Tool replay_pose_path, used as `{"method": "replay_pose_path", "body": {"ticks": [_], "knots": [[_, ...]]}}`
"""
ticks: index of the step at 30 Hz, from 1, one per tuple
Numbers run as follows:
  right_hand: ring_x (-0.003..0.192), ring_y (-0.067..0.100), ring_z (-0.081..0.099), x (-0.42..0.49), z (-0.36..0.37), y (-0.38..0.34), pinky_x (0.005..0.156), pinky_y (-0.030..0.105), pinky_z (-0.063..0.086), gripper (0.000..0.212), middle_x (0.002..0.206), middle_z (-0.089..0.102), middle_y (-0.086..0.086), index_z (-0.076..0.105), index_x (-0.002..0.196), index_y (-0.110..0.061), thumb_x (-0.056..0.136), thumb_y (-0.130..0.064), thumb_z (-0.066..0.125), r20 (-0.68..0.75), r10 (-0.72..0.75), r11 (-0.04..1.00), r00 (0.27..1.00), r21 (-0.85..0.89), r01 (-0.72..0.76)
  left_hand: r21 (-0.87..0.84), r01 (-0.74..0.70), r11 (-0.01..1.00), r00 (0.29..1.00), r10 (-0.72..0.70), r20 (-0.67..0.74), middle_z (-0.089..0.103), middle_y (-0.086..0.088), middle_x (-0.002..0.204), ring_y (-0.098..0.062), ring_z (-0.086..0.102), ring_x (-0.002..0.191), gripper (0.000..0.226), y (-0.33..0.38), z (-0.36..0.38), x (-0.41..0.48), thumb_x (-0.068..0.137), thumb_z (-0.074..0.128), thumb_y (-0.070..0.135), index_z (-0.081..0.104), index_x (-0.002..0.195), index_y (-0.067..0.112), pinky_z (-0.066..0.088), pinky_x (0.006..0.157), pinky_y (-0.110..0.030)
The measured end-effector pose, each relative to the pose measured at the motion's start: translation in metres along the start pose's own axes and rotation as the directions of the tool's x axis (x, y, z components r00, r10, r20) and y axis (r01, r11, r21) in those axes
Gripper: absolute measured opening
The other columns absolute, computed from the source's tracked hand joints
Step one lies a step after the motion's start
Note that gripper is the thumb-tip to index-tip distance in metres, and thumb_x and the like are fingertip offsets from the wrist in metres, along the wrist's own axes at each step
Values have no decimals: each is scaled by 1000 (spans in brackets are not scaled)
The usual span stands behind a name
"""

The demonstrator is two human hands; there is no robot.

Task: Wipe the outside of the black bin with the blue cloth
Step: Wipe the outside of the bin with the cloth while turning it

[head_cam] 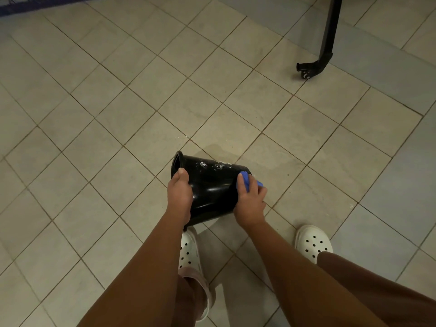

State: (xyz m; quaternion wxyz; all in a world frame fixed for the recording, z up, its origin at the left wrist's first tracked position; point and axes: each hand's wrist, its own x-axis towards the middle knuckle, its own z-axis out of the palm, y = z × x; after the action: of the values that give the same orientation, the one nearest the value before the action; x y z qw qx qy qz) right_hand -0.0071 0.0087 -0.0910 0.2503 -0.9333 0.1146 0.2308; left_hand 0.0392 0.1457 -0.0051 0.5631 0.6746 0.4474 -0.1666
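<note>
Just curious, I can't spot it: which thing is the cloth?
Against the tiled floor, find the black bin held on its side by the left hand. At its closed end the right hand grips the cloth, the only bright blue thing near it.

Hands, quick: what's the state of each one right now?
Left hand: grips the black bin near its rim.
Right hand: holds the blue cloth, pressed against the bin's bottom end.

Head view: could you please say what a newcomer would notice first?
A black bin, tipped sideways at lower centre, is gripped near its rim by the left hand while the right hand holds a blue cloth against its base end. White specks mark its upper wall.
</note>
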Motion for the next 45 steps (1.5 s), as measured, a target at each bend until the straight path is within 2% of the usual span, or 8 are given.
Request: {"method": "replay_pose_path", "body": {"ticks": [8, 12, 17, 20, 29, 33, 41, 45], "knots": [[127, 34, 25, 9, -16, 27, 105, 46, 36, 82, 149, 16, 11, 14, 145, -28, 81, -3, 57, 11, 231, 960, 973, 159, -230, 9, 5, 1000, 1000, -6, 30, 64, -12, 118, -33, 58, 111, 40, 5, -2, 0, 103, 39, 40, 61, 128, 18, 43, 102, -50], [126, 35, 32, 9, -21, 25, 103, 41, 35, 70, 144, 26, 22, 34, 141, -11, 77, -10, 63, -303, 158, 953, 940, 297, -64, 30, 25, 999, 998, -27, 49, 66, -15, 112, -36, 60, 110, 28, 8, -4, 2, 102, 40, 31, 65, 103, 19, 44, 104, -56], [115, 34, 43, 17, -24, 15, 95, 38, 36, 45, 131, 45, 18, 60, 117, -3, 75, -18, 61, -365, 110, 940, 925, 341, 23, 58, -91, 994, 994, 87, 64, 64, -10, 107, -30, 59, 103, 30, 10, -2, 4, 104, 35, 21, 63, 112, 15, 48, 93, -48], [110, 30, 45, 23, -23, 14, 89, 38, 31, 40, 117, 54, 10, 55, 116, -7, 79, -18, 53, -337, 65, 976, 939, 219, 11, 109, -83, 991, 995, 77, 57, 59, -9, 95, -28, 56, 92, 26, 9, -2, 5, 103, 35, 20, 59, 92, 18, 44, 75, -38], [116, 39, 48, -7, 12, 22, 97, 50, 45, 61, 126, 52, 20, 47, 131, -8, 74, 1, 67, -292, -261, 948, 920, 101, 301, 164, -67, 984, 997, 61, 40, 47, -6, 80, -18, 45, 72, 26, 8, 4, 6, 104, 33, 25, 52, 92, 12, 36, 64, -31], [128, 39, 39, -8, 12, 16, 105, 50, 36, 65, 138, 45, 16, 44, 135, -15, 75, -3, 68, -260, -383, 908, 887, 69, 412, 160, -76, 984, 997, 73, 19, 51, -6, 84, -17, 47, 76, 34, 6, 4, 4, 104, 33, 27, 56, 118, 6, 34, 62, -30], [133, 36, 26, -12, 10, 15, 110, 48, 31, 67, 144, 31, 20, 31, 144, -12, 83, 0, 58, -180, -80, 978, 980, 174, 112, 223, -216, 951, 975, 223, -8, 59, -23, 114, -41, 56, 112, 35, -1, 6, 2, 105, 36, 33, 59, 110, 6, 44, 100, -50], [133, 39, 31, -24, 22, -2, 106, 51, 36, 76, 143, 34, 22, 33, 142, -8, 76, -3, 69, -224, -187, 971, 957, 104, 214, 229, -236, 944, 970, 243, -5, 59, -14, 107, -37, 57, 111, 36, -3, 4, 3, 106, 35, 34, 60, 114, 9, 46, 95, -46]]}}
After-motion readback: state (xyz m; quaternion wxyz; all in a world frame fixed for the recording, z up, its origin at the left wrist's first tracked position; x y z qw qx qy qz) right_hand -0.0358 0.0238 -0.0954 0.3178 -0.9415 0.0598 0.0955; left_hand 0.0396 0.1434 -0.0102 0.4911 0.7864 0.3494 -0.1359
